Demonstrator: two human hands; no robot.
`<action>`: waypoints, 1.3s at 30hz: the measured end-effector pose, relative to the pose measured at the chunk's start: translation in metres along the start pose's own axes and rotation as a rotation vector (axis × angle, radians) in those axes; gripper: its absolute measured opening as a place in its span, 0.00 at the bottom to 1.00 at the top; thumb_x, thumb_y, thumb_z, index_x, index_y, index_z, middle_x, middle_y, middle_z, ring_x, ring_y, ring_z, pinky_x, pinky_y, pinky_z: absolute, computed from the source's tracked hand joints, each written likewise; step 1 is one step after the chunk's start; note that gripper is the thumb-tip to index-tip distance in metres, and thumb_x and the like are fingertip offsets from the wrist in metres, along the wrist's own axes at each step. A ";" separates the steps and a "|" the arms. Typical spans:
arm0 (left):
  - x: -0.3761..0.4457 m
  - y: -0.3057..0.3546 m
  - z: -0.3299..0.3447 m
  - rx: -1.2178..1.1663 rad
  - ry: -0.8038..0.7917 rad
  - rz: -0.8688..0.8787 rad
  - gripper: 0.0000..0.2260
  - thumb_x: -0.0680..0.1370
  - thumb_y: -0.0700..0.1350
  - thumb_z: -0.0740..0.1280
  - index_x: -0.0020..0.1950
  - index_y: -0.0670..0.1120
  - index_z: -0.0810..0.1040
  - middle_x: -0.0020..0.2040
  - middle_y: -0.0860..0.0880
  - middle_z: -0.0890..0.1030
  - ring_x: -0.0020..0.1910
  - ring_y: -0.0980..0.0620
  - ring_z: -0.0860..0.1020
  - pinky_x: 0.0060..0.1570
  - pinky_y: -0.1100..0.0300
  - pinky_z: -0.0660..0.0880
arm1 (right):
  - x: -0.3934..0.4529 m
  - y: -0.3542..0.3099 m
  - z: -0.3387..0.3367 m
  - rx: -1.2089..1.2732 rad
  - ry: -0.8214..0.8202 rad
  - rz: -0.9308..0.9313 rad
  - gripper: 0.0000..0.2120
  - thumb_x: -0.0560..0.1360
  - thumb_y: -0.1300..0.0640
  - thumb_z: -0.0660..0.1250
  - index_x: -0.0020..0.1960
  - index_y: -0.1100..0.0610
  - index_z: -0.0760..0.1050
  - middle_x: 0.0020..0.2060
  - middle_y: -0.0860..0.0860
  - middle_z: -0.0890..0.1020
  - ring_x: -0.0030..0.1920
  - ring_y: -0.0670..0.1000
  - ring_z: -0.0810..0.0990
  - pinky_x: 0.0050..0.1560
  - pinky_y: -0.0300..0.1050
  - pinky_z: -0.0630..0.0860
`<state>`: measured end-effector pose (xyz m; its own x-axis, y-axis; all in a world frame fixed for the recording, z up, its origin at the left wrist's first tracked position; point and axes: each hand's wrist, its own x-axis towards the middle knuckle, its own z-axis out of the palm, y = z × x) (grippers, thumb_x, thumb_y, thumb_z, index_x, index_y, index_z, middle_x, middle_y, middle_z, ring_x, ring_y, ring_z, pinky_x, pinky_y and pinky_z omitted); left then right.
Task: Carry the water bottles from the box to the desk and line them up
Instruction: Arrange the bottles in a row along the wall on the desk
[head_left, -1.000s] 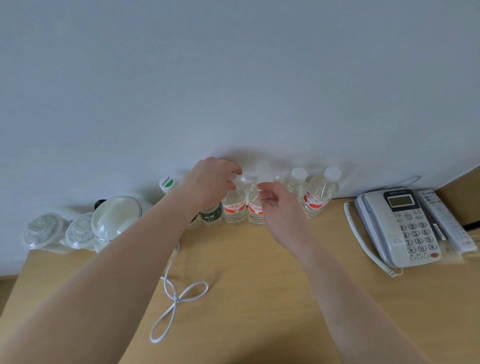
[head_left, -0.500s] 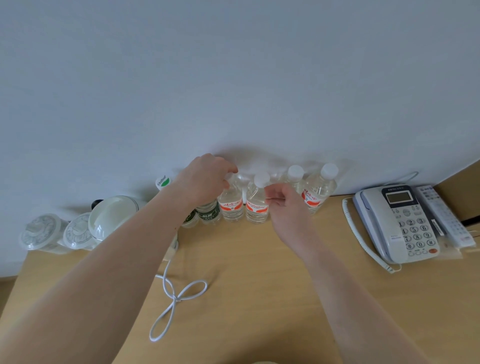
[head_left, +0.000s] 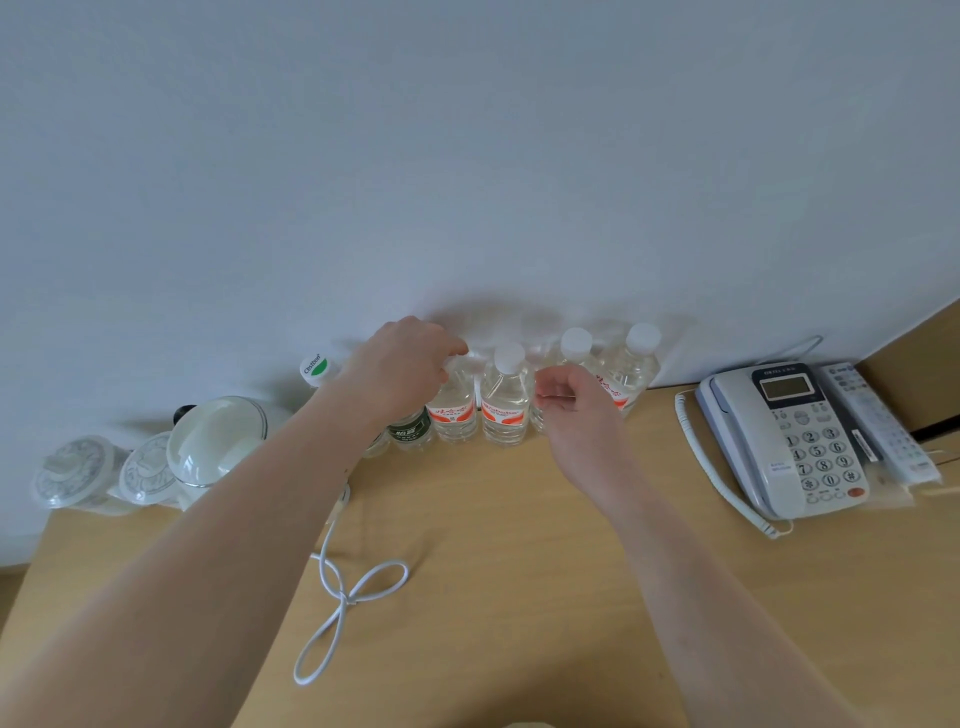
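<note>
Several clear water bottles with white caps stand in a row against the wall at the back of the wooden desk (head_left: 519, 545). My left hand (head_left: 400, 366) is closed over the cap of a red-label bottle (head_left: 453, 413). Just right of it stands another red-label bottle (head_left: 506, 408), upright and free. My right hand (head_left: 571, 410) hovers beside that bottle with loosely curled fingers and holds nothing. It partly hides a third bottle (head_left: 575, 344). A fourth bottle (head_left: 635, 364) ends the row on the right. A green-label bottle (head_left: 410, 430) stands under my left wrist.
A white kettle (head_left: 218, 441) and two lidded cups (head_left: 78, 470) sit at the back left. A white cable (head_left: 343, 592) loops across the desk's middle. A grey desk phone (head_left: 789, 441) and a remote control (head_left: 878, 421) lie at the right. The box is out of view.
My right hand has let go of the middle bottle's cap and drawn back down and to the right. My left hand has stayed on its bottle.
</note>
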<state>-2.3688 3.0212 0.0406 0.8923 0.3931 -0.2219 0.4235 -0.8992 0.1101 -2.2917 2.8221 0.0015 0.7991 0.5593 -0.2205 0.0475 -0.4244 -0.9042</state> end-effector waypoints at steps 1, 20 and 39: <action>0.001 0.000 0.000 0.006 0.004 0.003 0.20 0.83 0.41 0.64 0.74 0.53 0.75 0.69 0.51 0.78 0.67 0.45 0.75 0.65 0.51 0.72 | 0.000 0.000 0.000 -0.006 -0.001 0.000 0.14 0.80 0.64 0.60 0.63 0.53 0.77 0.55 0.42 0.80 0.57 0.43 0.79 0.50 0.34 0.72; 0.021 0.059 0.003 0.103 0.047 0.125 0.13 0.83 0.50 0.65 0.64 0.46 0.79 0.55 0.45 0.81 0.57 0.42 0.79 0.53 0.51 0.75 | 0.003 -0.006 -0.021 -0.018 0.007 0.021 0.18 0.79 0.65 0.57 0.62 0.51 0.76 0.58 0.45 0.81 0.59 0.45 0.78 0.50 0.39 0.72; 0.030 0.052 0.010 0.010 0.084 0.148 0.21 0.80 0.33 0.62 0.69 0.50 0.78 0.63 0.51 0.81 0.59 0.45 0.79 0.53 0.53 0.74 | 0.004 -0.004 -0.021 -0.018 -0.018 0.018 0.19 0.79 0.65 0.58 0.66 0.52 0.75 0.60 0.45 0.80 0.59 0.44 0.78 0.47 0.29 0.70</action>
<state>-2.3216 2.9845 0.0297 0.9550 0.2704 -0.1219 0.2851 -0.9502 0.1261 -2.2759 2.8108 0.0118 0.7889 0.5643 -0.2432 0.0445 -0.4472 -0.8933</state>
